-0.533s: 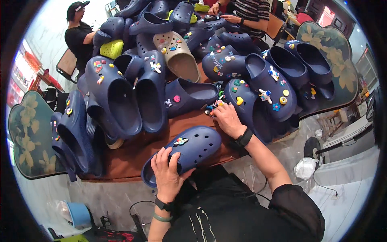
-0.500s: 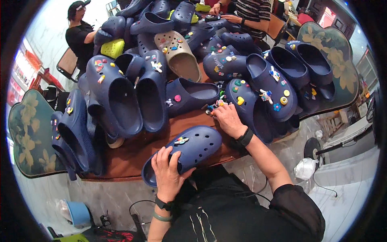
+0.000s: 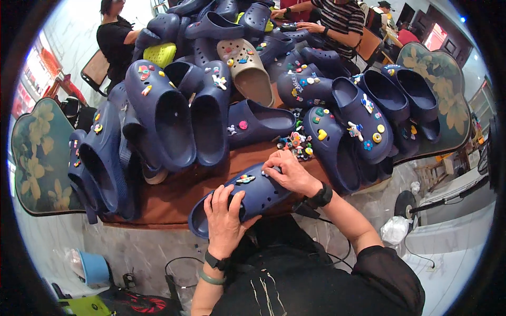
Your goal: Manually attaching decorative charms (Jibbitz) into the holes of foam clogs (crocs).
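A navy clog (image 3: 259, 196) with holes in its upper lies at the brown-covered table's near edge, its toe toward the right. My left hand (image 3: 224, 218) grips it around the opening, fingers over the upper and thumb on the near side. One colourful shoe charm (image 3: 245, 179) sits on the upper. Over the toe, my right hand (image 3: 293, 175) is closed in a pinch on a small whitish charm (image 3: 263, 173), touching or just above the clog; the fingers cover most of it. Just beyond that hand lies a pile of small colourful charms (image 3: 297, 145).
Decorated navy clogs (image 3: 168, 118) stand close on the left, with more (image 3: 363, 121) on the right. A beige clog (image 3: 250, 76) lies farther back, near a lime-green clog (image 3: 159, 54). Two people are at the far side. Floral-backed chairs (image 3: 39, 158) flank the table (image 3: 158, 205).
My right hand has come from the charm pile back toward me, over the clog's toe, with a small charm pinched. The left hand keeps its hold on the clog. The view has shifted slightly.
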`<action>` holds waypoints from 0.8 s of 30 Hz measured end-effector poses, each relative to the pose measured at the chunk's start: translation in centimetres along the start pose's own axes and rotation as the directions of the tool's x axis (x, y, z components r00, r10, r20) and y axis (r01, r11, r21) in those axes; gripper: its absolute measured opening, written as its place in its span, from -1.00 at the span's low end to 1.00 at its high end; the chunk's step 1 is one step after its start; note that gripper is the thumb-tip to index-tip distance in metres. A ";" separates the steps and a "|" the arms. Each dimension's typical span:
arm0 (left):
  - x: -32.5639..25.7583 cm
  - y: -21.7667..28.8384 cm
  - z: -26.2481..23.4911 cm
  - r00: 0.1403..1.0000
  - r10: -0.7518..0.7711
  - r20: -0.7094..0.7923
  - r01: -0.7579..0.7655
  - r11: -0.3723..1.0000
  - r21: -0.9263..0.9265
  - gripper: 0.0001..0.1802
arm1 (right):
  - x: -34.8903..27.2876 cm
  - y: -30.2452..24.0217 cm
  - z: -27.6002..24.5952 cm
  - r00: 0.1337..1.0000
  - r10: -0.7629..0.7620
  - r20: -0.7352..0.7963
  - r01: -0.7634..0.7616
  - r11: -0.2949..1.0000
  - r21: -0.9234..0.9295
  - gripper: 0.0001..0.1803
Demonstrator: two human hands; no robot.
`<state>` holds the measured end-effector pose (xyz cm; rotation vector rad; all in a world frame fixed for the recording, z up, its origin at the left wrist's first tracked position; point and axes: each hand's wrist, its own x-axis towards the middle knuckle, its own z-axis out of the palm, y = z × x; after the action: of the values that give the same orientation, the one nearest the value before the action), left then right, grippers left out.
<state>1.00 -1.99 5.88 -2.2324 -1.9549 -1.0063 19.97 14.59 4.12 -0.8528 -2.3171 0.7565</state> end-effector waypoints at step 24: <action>0.4 -0.4 -0.1 0.999 -0.025 0.042 0.026 1.000 -0.012 -0.12 | 1.2 2.4 1.4 0.987 0.036 0.157 -0.074 0.966 0.247 -0.77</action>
<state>0.64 -1.64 5.96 -2.2598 -2.0042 -0.9853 19.22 16.56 1.94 -0.7703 -2.2682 1.1487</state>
